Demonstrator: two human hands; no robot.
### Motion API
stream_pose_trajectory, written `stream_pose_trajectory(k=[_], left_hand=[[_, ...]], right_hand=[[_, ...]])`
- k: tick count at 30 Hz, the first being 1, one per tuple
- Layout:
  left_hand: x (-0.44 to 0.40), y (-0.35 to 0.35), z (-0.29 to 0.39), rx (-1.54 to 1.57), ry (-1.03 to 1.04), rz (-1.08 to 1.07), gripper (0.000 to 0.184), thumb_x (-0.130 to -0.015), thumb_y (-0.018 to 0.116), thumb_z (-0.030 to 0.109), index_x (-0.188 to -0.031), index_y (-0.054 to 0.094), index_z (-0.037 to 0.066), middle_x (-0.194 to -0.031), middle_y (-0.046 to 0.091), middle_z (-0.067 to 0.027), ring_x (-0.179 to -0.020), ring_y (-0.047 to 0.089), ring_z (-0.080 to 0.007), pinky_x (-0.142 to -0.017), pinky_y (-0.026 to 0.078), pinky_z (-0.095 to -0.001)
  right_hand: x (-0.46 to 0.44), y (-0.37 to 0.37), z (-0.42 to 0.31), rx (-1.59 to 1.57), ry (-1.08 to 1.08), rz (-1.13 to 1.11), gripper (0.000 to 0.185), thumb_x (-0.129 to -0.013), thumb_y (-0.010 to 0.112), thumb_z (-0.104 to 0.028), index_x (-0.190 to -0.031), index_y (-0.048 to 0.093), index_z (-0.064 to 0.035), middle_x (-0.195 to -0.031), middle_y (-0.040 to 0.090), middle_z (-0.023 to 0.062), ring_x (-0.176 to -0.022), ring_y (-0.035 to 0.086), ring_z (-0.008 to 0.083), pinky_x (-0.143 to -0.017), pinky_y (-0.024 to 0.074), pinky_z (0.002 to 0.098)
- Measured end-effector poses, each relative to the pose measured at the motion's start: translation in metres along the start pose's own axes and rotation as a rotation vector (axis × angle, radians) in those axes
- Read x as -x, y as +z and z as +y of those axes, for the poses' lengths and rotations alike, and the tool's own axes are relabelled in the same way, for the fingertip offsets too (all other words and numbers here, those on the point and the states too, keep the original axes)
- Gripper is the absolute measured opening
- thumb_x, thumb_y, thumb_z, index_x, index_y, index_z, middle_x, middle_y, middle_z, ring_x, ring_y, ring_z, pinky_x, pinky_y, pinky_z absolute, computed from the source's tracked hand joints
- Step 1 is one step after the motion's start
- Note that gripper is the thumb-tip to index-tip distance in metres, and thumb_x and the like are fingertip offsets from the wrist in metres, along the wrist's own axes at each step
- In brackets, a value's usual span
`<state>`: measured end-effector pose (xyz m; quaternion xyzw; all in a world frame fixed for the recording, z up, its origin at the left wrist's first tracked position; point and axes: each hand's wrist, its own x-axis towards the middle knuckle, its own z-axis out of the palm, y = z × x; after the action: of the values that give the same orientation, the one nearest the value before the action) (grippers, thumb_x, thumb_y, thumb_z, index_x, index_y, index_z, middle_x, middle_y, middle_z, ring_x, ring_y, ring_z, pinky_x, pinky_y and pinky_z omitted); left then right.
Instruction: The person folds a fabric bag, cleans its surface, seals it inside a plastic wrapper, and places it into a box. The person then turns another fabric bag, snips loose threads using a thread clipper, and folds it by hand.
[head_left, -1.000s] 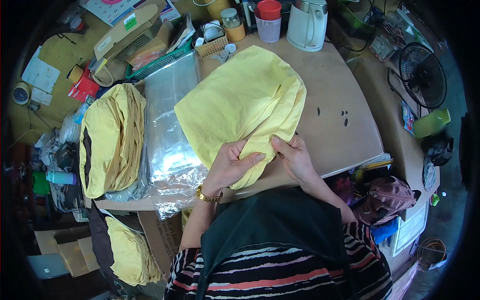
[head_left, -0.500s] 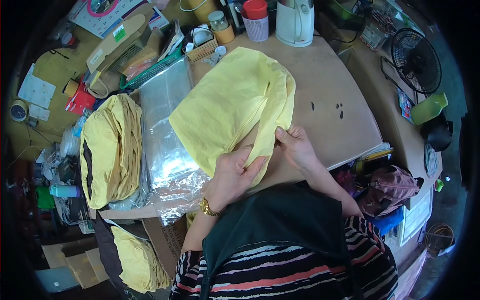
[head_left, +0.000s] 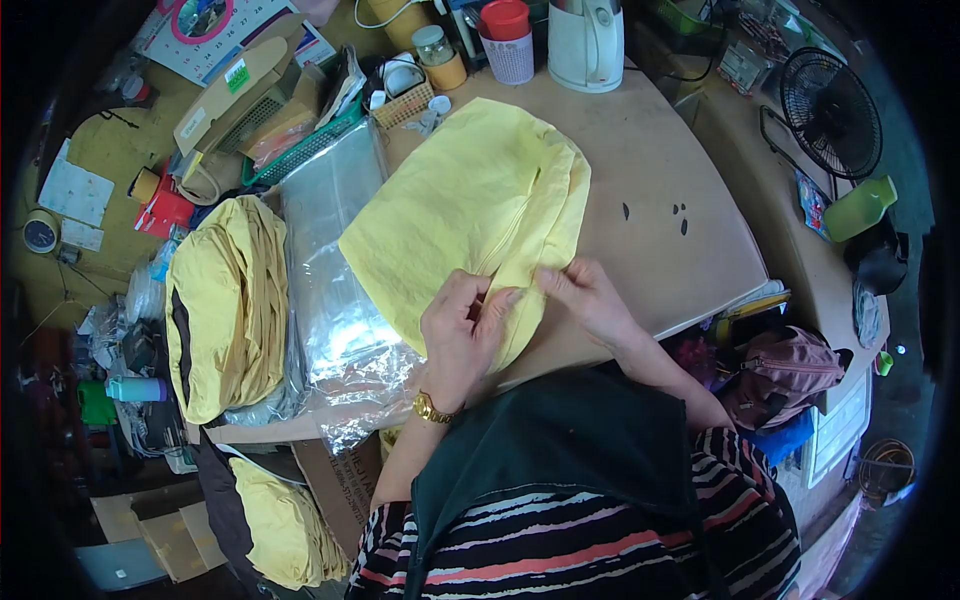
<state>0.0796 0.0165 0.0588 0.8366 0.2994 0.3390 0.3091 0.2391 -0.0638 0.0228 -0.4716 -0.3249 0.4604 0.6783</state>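
Observation:
A yellow cloth piece (head_left: 450,200), shaped like a bag with a seam along its right part, lies on the brown table (head_left: 660,270). My left hand (head_left: 465,325) pinches its near edge between thumb and fingers; a gold watch is on that wrist. Just to the right, my right hand (head_left: 585,300) grips the same cloth by its right edge, thumb on top. Left of the cloth are clear plastic sheets (head_left: 340,260), and beyond them a folded pile of yellow cloth (head_left: 230,310).
A white kettle (head_left: 586,50), a red-lidded cup (head_left: 507,45) and a green basket (head_left: 310,145) line the back. At the right are a black fan (head_left: 830,115), a green bottle (head_left: 860,210) and a pink bag (head_left: 785,370). More yellow cloth (head_left: 285,525) hangs below left.
The near edge of the yellow cloth, opened into a loop half a second ago, now lies flatter together. My right hand has moved slightly left, closer to my left hand. The view has shifted a little.

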Motion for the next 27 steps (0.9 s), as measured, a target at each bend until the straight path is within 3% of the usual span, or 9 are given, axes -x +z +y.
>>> stream_pose_trajectory(k=[4, 6, 9, 13, 15, 17, 22, 24, 27], left_hand=[[-0.002, 0.008, -0.006, 0.071, 0.051, 0.061, 0.017, -0.087, 0.068, 0.011, -0.077, 0.060, 0.000, -0.064, 0.058, -0.0087, -0.053, 0.049, -0.0120, -0.048, 0.039, -0.0300], [0.000, 0.009, -0.013, 0.234, -0.192, -0.109, 0.019, -0.088, 0.067, 0.013, -0.076, 0.060, 0.000, -0.057, 0.053, -0.0103, -0.048, 0.044, -0.0155, -0.047, 0.039, -0.0290], [-0.011, -0.012, -0.025, 0.060, -0.190, -0.236, 0.017, -0.089, 0.065, 0.015, -0.078, 0.062, 0.002, -0.055, 0.049, -0.0119, -0.047, 0.041, -0.0179, -0.047, 0.038, -0.0292], [-0.022, -0.030, -0.003, -0.031, 0.004, -0.366, 0.013, -0.087, 0.067, 0.013, -0.083, 0.066, 0.001, -0.059, 0.056, -0.0112, -0.050, 0.051, -0.0168, -0.052, 0.043, -0.0296], [-0.019, -0.034, 0.009, -0.028, -0.035, -0.248, 0.011, -0.082, 0.070, 0.013, -0.080, 0.065, 0.003, -0.063, 0.057, -0.0128, -0.059, 0.059, -0.0276, -0.053, 0.044, -0.0364], [-0.016, -0.042, 0.016, -0.231, 0.282, 0.311, 0.010, -0.080, 0.071, 0.011, -0.083, 0.066, 0.003, -0.068, 0.062, -0.0116, -0.065, 0.060, -0.0273, -0.057, 0.045, -0.0350], [0.048, -0.045, -0.003, 0.645, -0.231, -0.967, 0.020, -0.092, 0.065, 0.022, -0.085, 0.062, 0.004, -0.063, 0.051, 0.0029, -0.065, 0.049, -0.0082, -0.061, 0.040, -0.0235], [0.064, -0.034, -0.038, 0.631, -0.341, -1.001, 0.024, -0.095, 0.061, 0.027, -0.085, 0.062, 0.005, -0.063, 0.048, 0.0049, -0.065, 0.046, -0.0055, -0.060, 0.038, -0.0217], [0.086, -0.031, -0.070, 0.542, -0.435, -1.099, 0.032, -0.099, 0.054, 0.037, -0.093, 0.061, 0.006, -0.070, 0.045, 0.0067, -0.067, 0.044, -0.0024, -0.059, 0.036, -0.0195]], right_hand=[[0.008, -0.005, 0.012, 0.005, 0.073, -0.094, 0.023, -0.092, 0.066, -0.022, -0.094, 0.068, 0.0007, -0.077, 0.066, 0.0017, -0.067, 0.058, 0.0071, -0.060, 0.0461, 0.0245], [0.010, -0.013, 0.011, -0.022, 0.126, -0.089, 0.023, -0.090, 0.068, -0.022, -0.092, 0.068, 0.0009, -0.076, 0.066, 0.0015, -0.065, 0.058, 0.0075, -0.059, 0.0465, 0.0250], [0.016, -0.014, -0.028, 0.479, 0.581, -0.462, 0.023, -0.087, 0.072, -0.023, -0.086, 0.067, -0.0006, -0.070, 0.065, 0.0024, -0.059, 0.058, 0.0110, -0.052, 0.0453, 0.0254], [0.009, 0.024, -0.067, 1.070, -0.781, -0.159, 0.022, -0.080, 0.073, -0.025, -0.091, 0.063, -0.0084, -0.061, 0.058, 0.0062, -0.062, 0.061, 0.0236, -0.090, 0.0437, 0.0372], [-0.019, 0.030, -0.049, 1.148, -0.937, -0.288, 0.021, -0.080, 0.071, -0.017, -0.097, 0.061, -0.0109, -0.060, 0.058, 0.0056, -0.064, 0.062, 0.0241, -0.098, 0.0345, 0.0414], [-0.050, 0.021, -0.037, 1.124, -0.886, -0.367, 0.011, -0.082, 0.068, -0.010, -0.091, 0.063, -0.0100, -0.061, 0.059, 0.0055, -0.062, 0.061, 0.0233, -0.086, 0.0401, 0.0393], [-0.074, 0.042, -0.075, 0.984, -0.651, -0.238, 0.009, -0.083, 0.069, -0.013, -0.081, 0.064, -0.0066, -0.069, 0.062, 0.0059, -0.070, 0.060, 0.0245, -0.076, 0.0440, 0.0380], [-0.063, 0.045, -0.071, 1.004, -0.498, -0.360, 0.008, -0.082, 0.070, -0.013, -0.083, 0.065, -0.0059, -0.073, 0.063, 0.0062, -0.072, 0.058, 0.0258, -0.078, 0.0448, 0.0376], [-0.042, 0.035, -0.032, 1.134, -0.767, -0.674, 0.010, -0.082, 0.070, -0.015, -0.083, 0.065, -0.0058, -0.074, 0.062, 0.0057, -0.070, 0.057, 0.0266, -0.081, 0.0447, 0.0388]])
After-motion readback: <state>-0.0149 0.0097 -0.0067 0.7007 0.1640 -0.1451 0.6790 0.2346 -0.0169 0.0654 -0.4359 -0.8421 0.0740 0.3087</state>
